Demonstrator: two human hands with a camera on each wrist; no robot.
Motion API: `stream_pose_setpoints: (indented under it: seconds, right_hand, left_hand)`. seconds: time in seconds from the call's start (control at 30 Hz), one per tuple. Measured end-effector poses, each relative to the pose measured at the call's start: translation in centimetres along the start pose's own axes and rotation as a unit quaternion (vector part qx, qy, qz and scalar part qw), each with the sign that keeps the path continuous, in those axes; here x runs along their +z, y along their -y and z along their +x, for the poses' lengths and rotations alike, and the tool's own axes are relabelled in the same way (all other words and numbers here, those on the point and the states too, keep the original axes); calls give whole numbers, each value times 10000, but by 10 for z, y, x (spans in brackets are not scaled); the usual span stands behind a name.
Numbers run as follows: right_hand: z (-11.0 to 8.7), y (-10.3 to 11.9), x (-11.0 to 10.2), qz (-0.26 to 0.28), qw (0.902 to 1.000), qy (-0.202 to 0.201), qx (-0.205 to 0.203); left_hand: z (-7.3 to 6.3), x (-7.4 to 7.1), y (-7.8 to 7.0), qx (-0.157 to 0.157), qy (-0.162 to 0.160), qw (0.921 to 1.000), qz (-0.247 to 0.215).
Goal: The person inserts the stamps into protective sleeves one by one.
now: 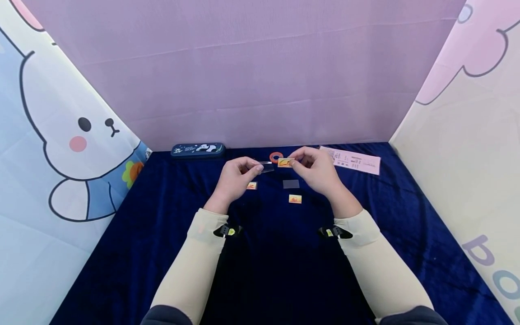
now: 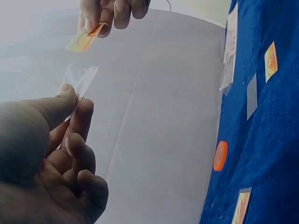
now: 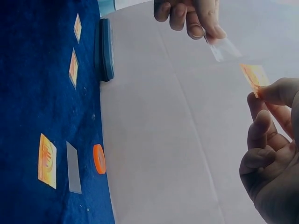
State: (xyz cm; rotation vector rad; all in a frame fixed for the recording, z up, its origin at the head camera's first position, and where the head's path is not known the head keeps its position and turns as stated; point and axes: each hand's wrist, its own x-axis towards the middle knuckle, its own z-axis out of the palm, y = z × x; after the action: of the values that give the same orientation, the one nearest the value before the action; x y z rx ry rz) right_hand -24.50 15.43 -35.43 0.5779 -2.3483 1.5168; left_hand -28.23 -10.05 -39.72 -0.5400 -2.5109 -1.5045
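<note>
Between thumb and forefinger, my left hand pinches a small clear plastic sleeve, its mouth slightly spread. My right hand holds a small yellow-orange card by one edge. Card and sleeve face each other above the cloth with a small gap between them. On the cloth below lie a second clear sleeve and, nearer the body, another yellow-orange card. Partly behind the left hand in the head view is a card that looks sleeved. The right wrist view shows one more card beyond it.
An orange tape roll lies behind the hands. A dark blue pencil case sits at the back left, and a pink printed paper strip at the back right. Fabric walls stand around the blue velvet cloth.
</note>
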Motion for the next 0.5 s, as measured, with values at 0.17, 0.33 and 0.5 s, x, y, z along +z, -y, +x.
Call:
stream_pose_setpoints:
  seconds: [0.17, 0.33, 0.5]
  right_hand:
    - [0, 0, 3, 46, 10000, 13, -22]
    - [0, -1, 4, 65, 10000, -1, -15]
    - [1, -1, 5, 43, 10000, -5, -14]
  left_hand:
    - [0, 0, -2, -27, 13, 10000, 7]
    - [-1, 1, -2, -24, 20, 10000, 56]
    - [-1, 2, -2, 5, 41, 9999, 100]
